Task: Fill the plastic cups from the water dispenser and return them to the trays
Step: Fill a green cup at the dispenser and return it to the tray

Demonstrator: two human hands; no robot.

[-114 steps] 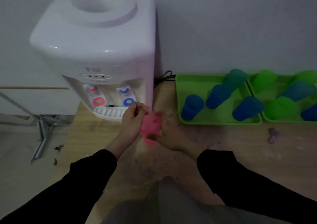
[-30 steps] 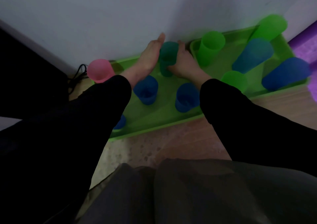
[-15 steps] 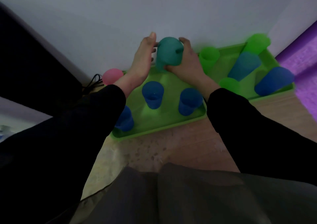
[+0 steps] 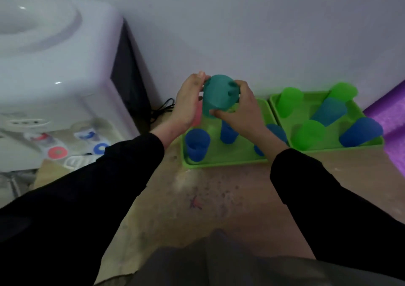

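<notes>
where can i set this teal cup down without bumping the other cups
Left tray: bare strip along the front rim, between the front-left blue cup and the half-hidden blue cup. The wooden surface before both trays is open. Right tray is crowded: five cups, narrow gaps.

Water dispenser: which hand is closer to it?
Left. The left hand holds the teal cup on the side facing the water dispenser; the right hand grips its other side, farther off.

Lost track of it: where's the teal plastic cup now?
Head view, centre: the teal plastic cup is held between the left hand and right hand, above the left green tray, right of the white water dispenser.
</notes>
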